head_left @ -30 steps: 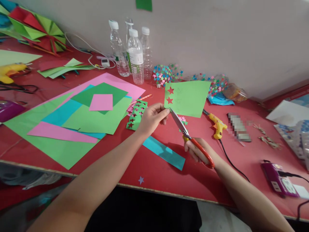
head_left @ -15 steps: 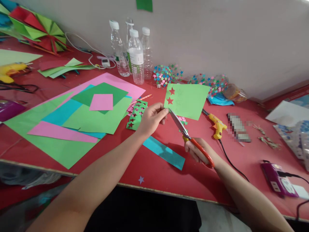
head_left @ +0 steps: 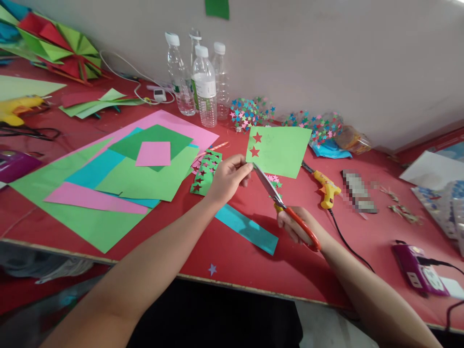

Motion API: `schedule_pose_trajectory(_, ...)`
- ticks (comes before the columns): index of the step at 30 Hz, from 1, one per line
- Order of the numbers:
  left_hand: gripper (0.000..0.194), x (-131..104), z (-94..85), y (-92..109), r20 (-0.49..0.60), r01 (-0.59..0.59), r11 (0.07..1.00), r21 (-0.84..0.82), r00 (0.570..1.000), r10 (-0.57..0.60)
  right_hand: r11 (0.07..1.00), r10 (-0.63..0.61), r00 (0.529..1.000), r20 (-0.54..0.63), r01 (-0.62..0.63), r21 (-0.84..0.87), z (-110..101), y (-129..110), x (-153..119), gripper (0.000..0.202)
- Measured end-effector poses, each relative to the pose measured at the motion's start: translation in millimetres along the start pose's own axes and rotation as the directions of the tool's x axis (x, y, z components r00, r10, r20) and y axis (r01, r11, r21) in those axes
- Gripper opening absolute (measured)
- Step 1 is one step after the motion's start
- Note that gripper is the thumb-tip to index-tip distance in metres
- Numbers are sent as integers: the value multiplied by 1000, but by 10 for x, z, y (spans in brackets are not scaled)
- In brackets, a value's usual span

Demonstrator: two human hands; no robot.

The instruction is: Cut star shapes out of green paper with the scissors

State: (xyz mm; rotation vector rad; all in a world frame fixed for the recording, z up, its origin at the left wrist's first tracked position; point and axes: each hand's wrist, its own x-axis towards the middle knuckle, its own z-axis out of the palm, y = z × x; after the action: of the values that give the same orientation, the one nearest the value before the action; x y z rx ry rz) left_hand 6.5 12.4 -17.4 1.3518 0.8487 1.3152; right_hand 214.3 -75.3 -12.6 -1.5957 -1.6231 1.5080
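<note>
My left hand [head_left: 229, 179] pinches the lower left corner of a light green paper sheet [head_left: 281, 150]. Two star-shaped holes run down the sheet's left side. My right hand [head_left: 295, 224] grips red-handled scissors [head_left: 299, 222], with the blades pointing up and left to the paper by my left fingertips. Whether the blade edges are apart is hard to tell. Beneath my hands lies a blue paper strip [head_left: 248, 229]. Close to my left hand is a darker green piece [head_left: 203, 186] full of star holes. Small pink and green stars [head_left: 273, 182] lie under the sheet's lower edge.
Layered coloured papers [head_left: 87, 212] cover the left of the red table. Several plastic bottles [head_left: 206, 92] stand by the wall, beside star-filled clear containers [head_left: 250, 113]. A yellow glue gun [head_left: 328, 188] with a cord and a purple power strip [head_left: 416, 270] lie at right.
The light green sheet has tipped slightly, its right edge shifting a little left. Both hands and the scissors stay almost where they were.
</note>
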Motion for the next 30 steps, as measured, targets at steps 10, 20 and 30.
schedule_pose_trajectory(10,26,4,-5,-32,-34,-39,999,8,999,39,998,-69,996,62,70,-6,-2,58,23,48)
schedule_pose_trajectory(20,23,-67,76,-30,-74,-12,1000,-29,997,10,985,-168,976,139,163,46,-7,136,27,54)
schedule_pose_trajectory(30,21,-65,69,-56,-45,10,998,-69,999,-13,984,-173,974,146,178,-22,-35,68,12,56)
